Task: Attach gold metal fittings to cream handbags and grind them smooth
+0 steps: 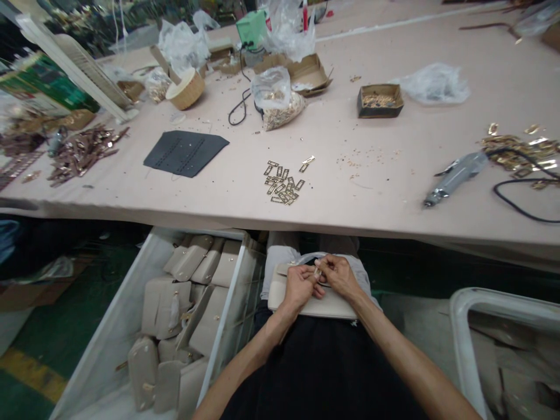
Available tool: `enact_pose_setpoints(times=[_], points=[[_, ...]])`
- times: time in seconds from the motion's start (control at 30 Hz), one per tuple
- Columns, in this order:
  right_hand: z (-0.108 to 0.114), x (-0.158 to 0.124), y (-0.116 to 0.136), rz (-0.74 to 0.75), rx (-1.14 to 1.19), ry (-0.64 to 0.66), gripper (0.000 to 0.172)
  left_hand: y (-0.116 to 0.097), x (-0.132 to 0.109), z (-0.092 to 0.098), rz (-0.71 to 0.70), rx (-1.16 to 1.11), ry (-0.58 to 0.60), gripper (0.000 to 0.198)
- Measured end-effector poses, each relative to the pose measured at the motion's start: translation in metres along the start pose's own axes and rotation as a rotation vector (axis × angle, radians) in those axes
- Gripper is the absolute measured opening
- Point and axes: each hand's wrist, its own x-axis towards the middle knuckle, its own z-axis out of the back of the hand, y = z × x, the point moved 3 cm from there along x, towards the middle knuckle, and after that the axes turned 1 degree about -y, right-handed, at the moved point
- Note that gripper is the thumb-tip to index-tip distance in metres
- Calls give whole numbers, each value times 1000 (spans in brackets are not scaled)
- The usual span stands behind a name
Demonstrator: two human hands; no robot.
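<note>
A cream handbag (pixel 280 297) lies flat across my lap, under both hands. My left hand (pixel 301 287) rests on the bag with its fingers curled, and its fingertips meet those of my right hand (pixel 338 275) near the bag's upper edge. Right thumb and fingers are pinched together there. A small pale, shiny piece shows between the fingertips, too covered to name. On the table ahead lies a loose pile of gold rectangular metal frames (pixel 282 185).
Left of my legs stands a white bin (pixel 238 233) of cream bags; another white bin (pixel 457 326) is at right. The table holds an electric screwdriver (pixel 457 175), gold fittings (pixel 520 151), a box of small parts (pixel 380 102), a dark sheet (pixel 186 153) and a tape roll (pixel 186 89).
</note>
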Motion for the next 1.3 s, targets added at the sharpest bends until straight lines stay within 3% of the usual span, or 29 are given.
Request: enact_pose_setpoints(times=[0.27, 0.4, 0.53, 0.67, 0.8, 0.9, 1.1, 1.3], points=[[-2, -1, 1, -5, -70, -19, 41, 7, 1, 2, 4, 3, -40, 43], [-4, -8, 13, 39, -175, -92, 39, 7, 1, 2, 3, -1, -71, 43], [-1, -23, 51, 243, -373, -271, 29, 2, 0, 0, -15, -17, -58, 37], [2, -25, 111, 533, -393, -284, 23, 1, 3, 1, -46, -41, -53, 29], [7, 8, 159, 637, -393, -337, 16, 6, 5, 3, -42, -64, -69, 34], [5, 47, 176, 665, -454, -395, 14, 8, 5, 3, -26, -73, -86, 44], [-16, 110, 185, 519, -666, -398, 17, 7, 1, 5, -27, -91, -104, 53], [-23, 134, 185, 410, -706, -396, 17, 5, 2, 7, -20, -110, -116, 54]])
